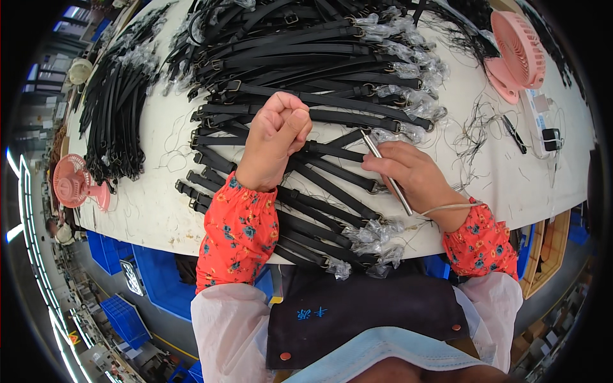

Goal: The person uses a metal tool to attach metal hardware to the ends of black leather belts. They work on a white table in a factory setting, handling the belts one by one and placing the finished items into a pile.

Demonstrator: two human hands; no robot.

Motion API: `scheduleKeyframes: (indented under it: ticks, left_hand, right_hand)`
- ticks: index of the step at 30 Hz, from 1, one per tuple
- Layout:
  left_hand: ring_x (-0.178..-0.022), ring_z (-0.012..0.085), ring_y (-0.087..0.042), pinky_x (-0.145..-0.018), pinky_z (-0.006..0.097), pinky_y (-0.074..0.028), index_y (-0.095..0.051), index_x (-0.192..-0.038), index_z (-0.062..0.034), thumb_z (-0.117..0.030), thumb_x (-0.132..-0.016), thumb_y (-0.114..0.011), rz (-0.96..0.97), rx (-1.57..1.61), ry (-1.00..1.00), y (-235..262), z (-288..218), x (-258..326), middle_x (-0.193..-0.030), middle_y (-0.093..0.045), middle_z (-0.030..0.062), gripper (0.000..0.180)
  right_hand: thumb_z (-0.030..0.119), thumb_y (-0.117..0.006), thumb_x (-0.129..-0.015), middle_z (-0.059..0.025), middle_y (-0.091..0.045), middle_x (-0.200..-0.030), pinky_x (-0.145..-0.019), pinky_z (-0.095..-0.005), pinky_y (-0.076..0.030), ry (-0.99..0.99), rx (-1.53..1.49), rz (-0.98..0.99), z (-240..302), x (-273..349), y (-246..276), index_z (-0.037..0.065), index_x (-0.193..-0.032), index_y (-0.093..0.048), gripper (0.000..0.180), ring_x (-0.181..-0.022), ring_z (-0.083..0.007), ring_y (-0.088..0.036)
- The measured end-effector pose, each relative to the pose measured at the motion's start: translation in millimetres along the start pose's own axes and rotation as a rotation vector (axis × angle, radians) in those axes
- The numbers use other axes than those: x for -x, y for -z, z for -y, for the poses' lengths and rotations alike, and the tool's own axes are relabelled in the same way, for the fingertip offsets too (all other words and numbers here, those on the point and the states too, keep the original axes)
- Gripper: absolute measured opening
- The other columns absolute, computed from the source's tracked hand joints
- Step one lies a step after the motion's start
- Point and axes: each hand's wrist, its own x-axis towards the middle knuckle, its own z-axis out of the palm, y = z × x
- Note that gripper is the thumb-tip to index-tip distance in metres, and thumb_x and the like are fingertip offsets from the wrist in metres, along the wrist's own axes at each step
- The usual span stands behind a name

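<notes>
My right hand (412, 175) is closed on a slim silver metal rod (397, 186), which slants between the fingers with its upper end toward the belts. Over the middle of the pile my left hand (276, 137) is raised, thumb and fingers pressed together. Whatever it may pinch is too small or hidden to make out. Below both hands lie black belts (329, 186) with metal buckles, some ends wrapped in clear plastic (377, 239). One belt end (341, 151) reaches close to the rod and the right fingertips; whether they touch I cannot tell.
A large pile of black belts (300, 54) covers the table's far middle, another bundle (118, 108) its left. Pink fans (517, 51) stand at both sides. A power strip (539, 121), black snips (513, 134) and loose threads (469, 131) lie right on the white table (159, 217).
</notes>
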Motion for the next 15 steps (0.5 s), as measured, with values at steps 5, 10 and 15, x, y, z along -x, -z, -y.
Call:
scheduleKeyframes:
  ticks: [5,10,15]
  left_hand:
    - [-0.063,0.0036,-0.041,-0.054,0.019,-0.031,-0.054,-0.108,-0.0077,-0.010,-0.104,-0.060,-0.028,-0.240,-0.085,-2.0,-2.6,2.2,-0.079,-0.054,0.0000,0.007]
    - [-0.062,0.0037,-0.040,-0.054,0.020,-0.030,-0.055,-0.109,-0.0088,-0.011,-0.104,-0.060,-0.091,-0.112,-0.060,-1.9,1.0,2.4,-0.079,-0.054,-0.0007,0.007]
    - [-0.059,0.0051,-0.036,-0.056,0.022,-0.031,-0.056,-0.110,-0.0110,-0.016,-0.107,-0.057,-0.082,0.227,0.024,0.7,12.3,-3.2,-0.079,-0.053,-0.0012,0.006]
  right_hand:
    - [0.000,-0.068,-0.080,-0.0135,-0.066,-0.103,-0.086,-0.0398,-0.057,0.022,0.053,0.017,4.7,-0.3,2.9,0.007,-0.113,-0.068,0.033,-0.100,-0.0345,-0.067]
    - [0.000,-0.068,-0.079,-0.0129,-0.066,-0.102,-0.085,-0.0400,-0.057,0.036,0.073,0.022,7.8,-1.4,6.2,0.007,-0.111,-0.068,0.033,-0.099,-0.0338,-0.067]
    - [0.005,-0.070,-0.085,-0.0129,-0.068,-0.102,-0.084,-0.0407,-0.056,0.048,0.041,-0.061,0.5,-2.1,4.5,0.008,-0.121,-0.065,0.037,-0.096,-0.0344,-0.066]
